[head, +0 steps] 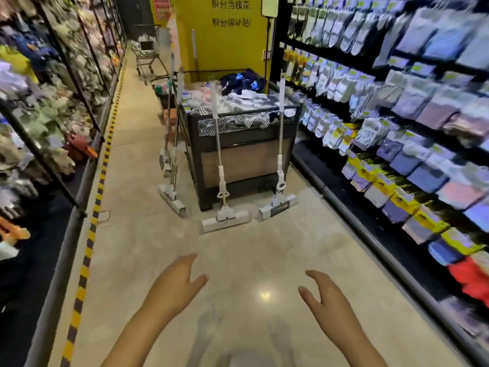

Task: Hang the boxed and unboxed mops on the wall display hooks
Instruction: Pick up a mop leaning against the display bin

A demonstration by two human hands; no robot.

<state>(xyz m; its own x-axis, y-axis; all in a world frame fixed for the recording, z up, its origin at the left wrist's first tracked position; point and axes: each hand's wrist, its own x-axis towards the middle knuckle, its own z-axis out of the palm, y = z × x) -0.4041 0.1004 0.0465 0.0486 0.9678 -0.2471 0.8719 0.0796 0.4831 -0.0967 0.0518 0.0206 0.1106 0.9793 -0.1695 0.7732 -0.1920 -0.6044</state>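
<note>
Head cam: left hand (176,283) & right hand (326,300) splayed, empty; mops (225,205) lean vs bin (246,160) edge.

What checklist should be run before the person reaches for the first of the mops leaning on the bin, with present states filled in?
1. Left hand free: ok, open, holding nothing.
2. Right hand free: ok, open, holding nothing.
3. Mops within reach: not ok, the middle mop and right mop stand well ahead of both hands.
4. Floor between hands and mops unobstructed: ok.
5. Mops stable: ok, handles lean on the black bin.
6. Wall display hooks free: cannot tell.
</note>
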